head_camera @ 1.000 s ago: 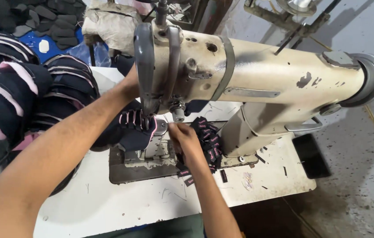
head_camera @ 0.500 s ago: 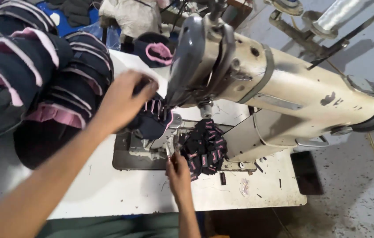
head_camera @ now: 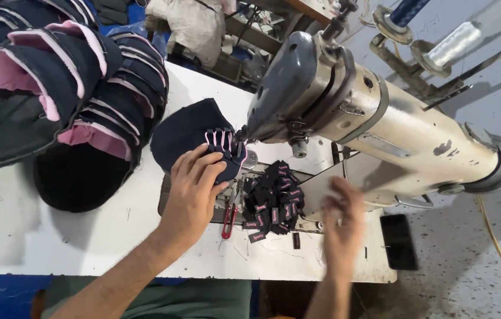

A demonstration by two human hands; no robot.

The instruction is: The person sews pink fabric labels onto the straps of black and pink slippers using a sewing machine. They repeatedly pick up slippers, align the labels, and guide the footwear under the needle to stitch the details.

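Half a second on, the right hand (head_camera: 341, 227) has pulled away from the pile of labels (head_camera: 272, 202) and now hovers blurred in front of the sewing machine's (head_camera: 380, 127) base, fingers loosely spread and holding nothing that can be seen. Meanwhile the left hand (head_camera: 193, 192) has slid down and lies flat, fingers extended, pressing the dark shoe upper (head_camera: 188, 136) against the machine bed just left of the needle. That upper is navy with pink stripes near its edge, and it sits directly under the machine's grey head. Small black labels with pink print lie heaped on the bed between the two hands, touching neither. Red-handled snips (head_camera: 229, 215) rest beside the left hand's fingertips, on the table (head_camera: 114, 242), which is white and scuffed. Stacks of finished navy and pink uppers (head_camera: 55, 88) fill the left side of the table, well apart from the needle. Thread spools (head_camera: 448, 44) stand behind the machine at the upper right.
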